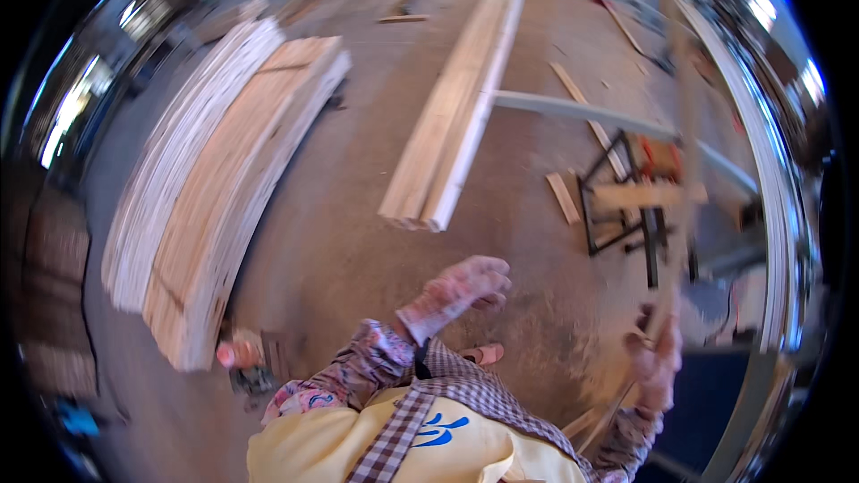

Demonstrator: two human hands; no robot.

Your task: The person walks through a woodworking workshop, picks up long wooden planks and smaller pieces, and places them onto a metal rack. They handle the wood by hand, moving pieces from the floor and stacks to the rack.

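The right hand (656, 362) has its fingers closed about the lower end of one long wooden strip (688, 98); blur hides exactly how each finger sits. The strip rises from that hand toward the top edge, where its far end is hard to make out. The left hand (456, 295) holds nothing visible, its fingers loosely bent and close together, over the floor (358, 206) in front of the apron (416, 434). Both forearms are sleeved, the right one partly cut off at the lower edge.

One pink shoe (483, 354) shows beyond the apron. Just past the left hand, well apart from it, lies one bundle of pale boards (456, 116), too blurred to count singly, across a metal rail (582, 107). Right of it, a black metal stand (626, 206) carries a brown and red object (658, 159), partly behind the strip. On the floor beside the stand lies one short wood piece (563, 198).

Next to the right hand is a dark blue panel (702, 402); whether it is a container's side cannot be told. Farther left are two long board piles, one whitish (192, 156), one browner (242, 179), side by side. A reddish object (239, 351) near their lower end is indistinct.
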